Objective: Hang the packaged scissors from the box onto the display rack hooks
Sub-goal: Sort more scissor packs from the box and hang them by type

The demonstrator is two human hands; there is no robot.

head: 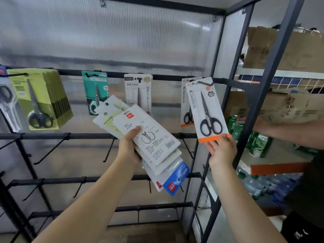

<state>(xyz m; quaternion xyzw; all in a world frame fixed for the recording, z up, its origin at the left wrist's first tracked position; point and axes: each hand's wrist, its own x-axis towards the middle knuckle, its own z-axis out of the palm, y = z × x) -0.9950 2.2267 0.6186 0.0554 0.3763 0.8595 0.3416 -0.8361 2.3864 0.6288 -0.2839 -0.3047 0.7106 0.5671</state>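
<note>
Far left on the top rail of the display rack [157, 78], a thick stack of yellow-green scissor packs [42, 100] is hanging from a hook, with a clear pack [8, 106] beside it at the picture's edge. Next along, a teal pack [95, 88] and a white pack with grey print [138, 90] are hanging on their own hooks.

The left hand [128, 146] is reaching up from a raised forearm, fingers and thumb curling round a fanned bundle of packaged scissors [149, 137] — white card backs facing out, a blue-edged pack [175, 179] sticking out at the bottom. It is holding the bundle in front of the second rail, whose hooks [108, 149] are jutting forward bare.

To the right, the orange-edged scissors pack [207, 109] is hanging tilted from the top-rail hook, in front of a matching pack [185, 106]. The right hand [221, 149] is lifted beneath it — fingers straight and relaxed, fingertips [226, 137] touching the orange bottom edge, not gripping.

Beyond the rack's upright, another person's hand [259, 125] is resting by green cans [259, 144] and cardboard boxes [289, 106].
</note>
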